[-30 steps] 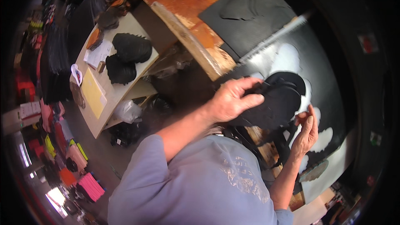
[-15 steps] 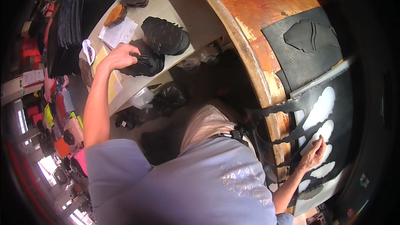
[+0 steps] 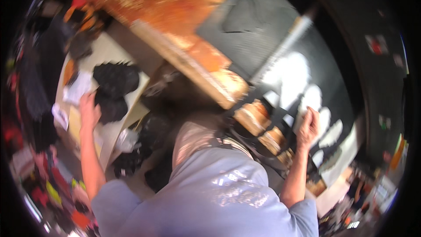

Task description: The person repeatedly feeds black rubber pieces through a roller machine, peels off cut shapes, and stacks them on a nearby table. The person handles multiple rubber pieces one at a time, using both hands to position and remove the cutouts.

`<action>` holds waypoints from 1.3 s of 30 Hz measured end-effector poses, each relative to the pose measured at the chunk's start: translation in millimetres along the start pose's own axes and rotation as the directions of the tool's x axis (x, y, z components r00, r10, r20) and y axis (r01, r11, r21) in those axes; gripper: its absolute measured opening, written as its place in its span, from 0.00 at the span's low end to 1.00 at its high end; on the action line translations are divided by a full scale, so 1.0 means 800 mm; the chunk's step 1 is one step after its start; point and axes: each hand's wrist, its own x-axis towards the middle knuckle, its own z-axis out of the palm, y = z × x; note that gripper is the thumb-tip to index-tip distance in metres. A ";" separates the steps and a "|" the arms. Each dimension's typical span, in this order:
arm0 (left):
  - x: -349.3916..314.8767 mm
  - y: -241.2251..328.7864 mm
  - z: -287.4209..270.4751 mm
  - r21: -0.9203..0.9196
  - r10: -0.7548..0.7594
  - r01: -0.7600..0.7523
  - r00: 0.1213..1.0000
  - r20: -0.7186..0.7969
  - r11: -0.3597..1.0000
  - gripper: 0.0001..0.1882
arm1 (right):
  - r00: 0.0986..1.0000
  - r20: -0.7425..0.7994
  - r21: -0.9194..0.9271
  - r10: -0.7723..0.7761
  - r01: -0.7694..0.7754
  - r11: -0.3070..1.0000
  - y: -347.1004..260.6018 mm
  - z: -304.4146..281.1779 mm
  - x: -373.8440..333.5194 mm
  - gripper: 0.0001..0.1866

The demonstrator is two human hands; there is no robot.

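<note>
– While the left hand (image 3: 90, 112) sits at the near stack of black cut pieces (image 3: 113, 109), what risk do you record?

– Toppling, in my judgement. The pieces lie loosely layered on the pale bench (image 3: 104, 52), touching or nearly touching the far stack (image 3: 116, 78); a sideways brush of the wrist could fan them out or mix the two.

– And on the right?

– The black sheet (image 3: 331, 77) has rounded openings with white showing through, and only narrow strips between them, some crossing the edge of the brown bench (image 3: 210, 55). A hard pull at one strip could stretch or tear it.

– Pose of the hands?

– Left arm reaches well out to the side, elbow nearly straight, hand at the stack's outer edge, beside the white paper (image 3: 78, 87). Right forearm rises from below, elbow bent, right hand (image 3: 308, 125) above the openings.

– Fingers?

– Left: loosely extended, close together; from where I stand, I cannot tell whether they grip a piece or merely touch. Right: curled inward, tips gathered; whether anything is pinched between them, I cannot tell.
</note>
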 end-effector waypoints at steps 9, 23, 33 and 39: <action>-0.003 0.464 -0.088 -0.934 0.398 0.012 0.903 0.164 0.356 0.11 | 0.998 -0.041 0.298 0.046 -0.032 0.954 -0.020 -0.035 0.018 0.07; -0.036 0.890 -0.072 -0.871 0.602 0.345 0.629 0.491 0.350 0.36 | 0.797 -0.522 -0.465 0.304 -0.565 0.682 0.158 -0.263 -0.093 0.52; -0.048 0.903 -0.064 -0.720 0.622 -0.396 0.781 0.063 0.570 0.15 | 0.771 -0.482 -0.297 0.416 -0.590 0.751 0.161 -0.297 -0.081 0.48; -0.074 0.862 -0.057 -0.651 0.713 -0.591 0.693 -0.106 0.477 0.09 | 0.863 -0.355 -0.244 0.361 -0.458 0.855 0.124 -0.320 -0.088 0.48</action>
